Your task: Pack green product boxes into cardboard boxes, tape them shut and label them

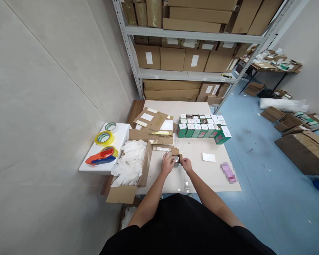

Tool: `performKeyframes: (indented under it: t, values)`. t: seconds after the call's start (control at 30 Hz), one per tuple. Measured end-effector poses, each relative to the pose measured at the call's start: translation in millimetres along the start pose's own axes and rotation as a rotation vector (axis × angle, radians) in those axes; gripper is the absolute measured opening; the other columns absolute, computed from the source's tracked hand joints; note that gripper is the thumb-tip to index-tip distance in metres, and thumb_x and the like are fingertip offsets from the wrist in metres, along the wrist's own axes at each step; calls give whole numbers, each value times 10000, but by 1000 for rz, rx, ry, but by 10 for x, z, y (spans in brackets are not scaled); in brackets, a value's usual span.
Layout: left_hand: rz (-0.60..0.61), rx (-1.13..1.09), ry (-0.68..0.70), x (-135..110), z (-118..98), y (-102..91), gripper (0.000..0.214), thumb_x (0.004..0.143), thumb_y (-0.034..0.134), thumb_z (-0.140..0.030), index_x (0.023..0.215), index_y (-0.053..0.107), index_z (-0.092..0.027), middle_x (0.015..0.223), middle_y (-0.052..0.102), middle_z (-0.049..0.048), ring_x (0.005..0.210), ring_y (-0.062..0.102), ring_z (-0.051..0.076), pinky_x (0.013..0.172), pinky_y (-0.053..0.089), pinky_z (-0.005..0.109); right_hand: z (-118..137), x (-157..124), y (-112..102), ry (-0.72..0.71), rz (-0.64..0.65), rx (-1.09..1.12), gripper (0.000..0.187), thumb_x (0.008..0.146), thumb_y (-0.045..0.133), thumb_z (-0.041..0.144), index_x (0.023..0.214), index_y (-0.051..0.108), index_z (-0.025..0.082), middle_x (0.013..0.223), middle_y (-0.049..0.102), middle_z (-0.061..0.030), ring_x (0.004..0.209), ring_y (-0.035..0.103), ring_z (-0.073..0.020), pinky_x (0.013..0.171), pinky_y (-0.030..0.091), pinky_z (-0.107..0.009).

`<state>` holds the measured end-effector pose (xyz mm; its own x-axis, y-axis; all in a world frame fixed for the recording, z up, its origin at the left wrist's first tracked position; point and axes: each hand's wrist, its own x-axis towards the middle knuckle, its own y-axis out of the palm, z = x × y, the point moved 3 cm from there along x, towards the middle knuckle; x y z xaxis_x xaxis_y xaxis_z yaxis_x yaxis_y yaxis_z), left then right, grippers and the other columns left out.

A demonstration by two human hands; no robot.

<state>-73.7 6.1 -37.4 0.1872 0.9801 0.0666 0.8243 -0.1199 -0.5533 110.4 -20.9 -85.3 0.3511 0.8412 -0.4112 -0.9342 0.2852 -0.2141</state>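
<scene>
My left hand [167, 163] and my right hand [186, 164] meet over the white table [202, 173], both closed around a small open brown carton [175, 153] with a shiny silver round item [177, 159] at its mouth. The left fingers wrap the carton's left side; the right fingers pinch at the silver item's right edge. A white card [208, 157] lies flat to the right of my hands.
Rows of green-and-white small boxes [202, 126] stand at the table's back. An open cardboard box of white packets [131, 166] sits left, flattened cardboard [151, 122] behind it. Tape rolls [104, 138] and a red tape dispenser [101, 157] lie on a white side stand. Shelving with cartons [191, 56] is behind.
</scene>
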Motion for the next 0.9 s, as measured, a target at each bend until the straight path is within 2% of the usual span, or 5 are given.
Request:
performKeyframes:
  t: [0.1,0.23,0.37,0.6,0.9]
  values:
    - [-122,-87,-252,31,221,-68,284,962,503,-296,1174,683,-243,1325,645,109,1288,571,262,1109,435,446,-2,-19,13,12,-6,-36,222,747,629,433,697,559,228,786,713,-48,780,708,-210,674,580,-299]
    - [70,-207,-431,106,405,45,304,885,611,-311,1160,675,-199,1110,732,103,1077,690,248,992,513,409,27,-73,28,-13,-35,-104,186,789,592,405,822,617,224,820,715,-38,794,704,-206,692,569,-300]
    - [124,-265,-402,187,389,217,406,753,736,-275,1146,680,-187,1148,731,125,1134,680,284,1006,508,439,83,-189,52,-139,-20,-251,384,807,603,357,1173,654,250,955,726,-17,808,707,-193,802,567,-336]
    - [177,-347,-314,355,270,242,573,648,727,-123,1208,645,-209,1256,680,114,1064,694,250,935,550,402,78,-356,61,-162,109,-366,626,695,740,224,1304,625,309,1137,738,-41,953,724,-246,922,552,-408]
    - [301,-318,-52,188,161,2,423,623,675,-45,1012,691,-210,1445,540,108,1435,441,300,989,525,381,47,-502,-5,-284,-70,-258,437,842,603,421,1246,552,261,1161,716,-73,1013,716,-239,855,577,-404]
